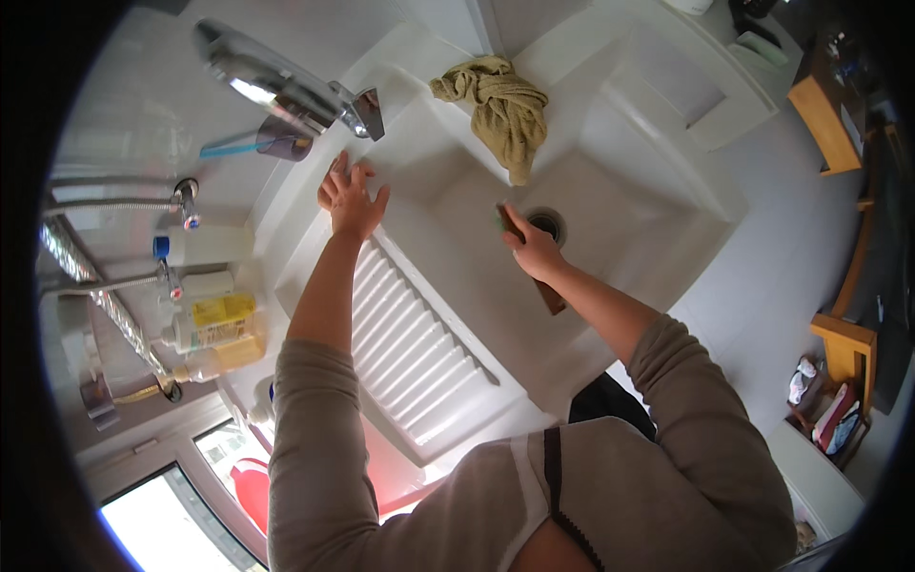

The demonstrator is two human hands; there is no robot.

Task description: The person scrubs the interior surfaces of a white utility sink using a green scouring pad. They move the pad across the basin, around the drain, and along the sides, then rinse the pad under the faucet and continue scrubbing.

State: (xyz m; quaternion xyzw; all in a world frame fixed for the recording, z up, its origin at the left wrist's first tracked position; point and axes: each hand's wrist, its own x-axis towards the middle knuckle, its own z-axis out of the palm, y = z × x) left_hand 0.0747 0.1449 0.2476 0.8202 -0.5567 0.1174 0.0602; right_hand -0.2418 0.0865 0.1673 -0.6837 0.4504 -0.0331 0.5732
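Observation:
My left hand rests on the white sink's raised ledge beside the tap, fingers apart and a little bent, holding nothing. Lower in the basin, my right hand is closed round a long, narrow brown brush-like block, whose upper end shows a bit of green. Its underside is hidden. That hand is just beside the round drain of the sink. A crumpled olive-brown cloth hangs over the far wall of the basin, its tip pointing down toward the drain.
A chrome tap reaches over the left ledge, near a dark cup with a blue toothbrush. Below my left forearm lies a ribbed washboard. Several bottles line the left side, and a red basin sits near my body.

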